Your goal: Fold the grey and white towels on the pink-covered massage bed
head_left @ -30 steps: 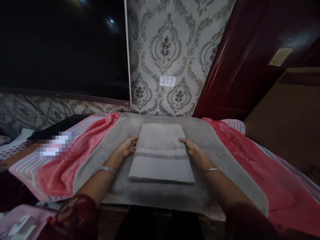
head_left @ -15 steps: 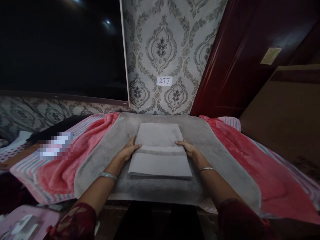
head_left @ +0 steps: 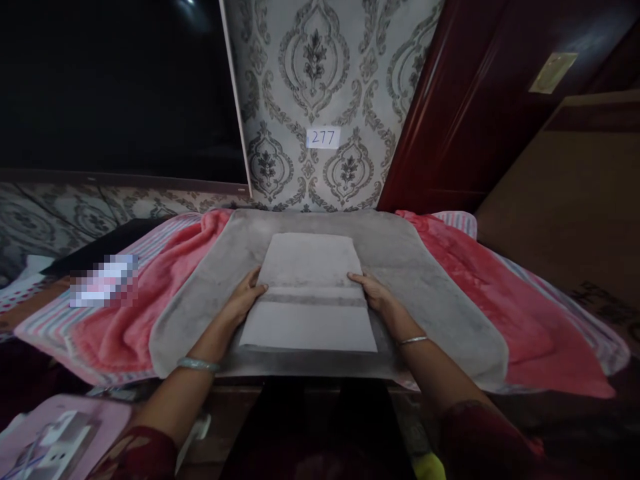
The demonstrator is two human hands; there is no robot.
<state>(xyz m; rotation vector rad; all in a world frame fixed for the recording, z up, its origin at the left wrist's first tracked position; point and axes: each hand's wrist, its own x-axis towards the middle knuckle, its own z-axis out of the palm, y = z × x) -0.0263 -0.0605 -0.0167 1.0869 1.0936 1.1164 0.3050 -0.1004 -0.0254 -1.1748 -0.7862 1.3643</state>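
A folded pale grey towel (head_left: 310, 293) with a darker band across it lies on a larger grey towel (head_left: 440, 300) spread flat. My left hand (head_left: 243, 300) rests against the folded towel's left edge, thumb on top and fingers tucked at its side. On the opposite edge my right hand (head_left: 373, 293) lies the same way, fingers along the side. Both hands grip the folded towel by its edges. Each wrist wears a bangle.
Under the grey towel lies a pink blanket (head_left: 500, 300) over striped bedding (head_left: 55, 320). Patterned wallpaper with a label reading 277 (head_left: 323, 138) is behind, a dark screen (head_left: 115, 87) at left, a dark red wooden door (head_left: 480, 100) at right. A pink object (head_left: 55, 433) sits at lower left.
My hands have slid slightly toward me along the folded towel's edges. The view has tilted down a little.
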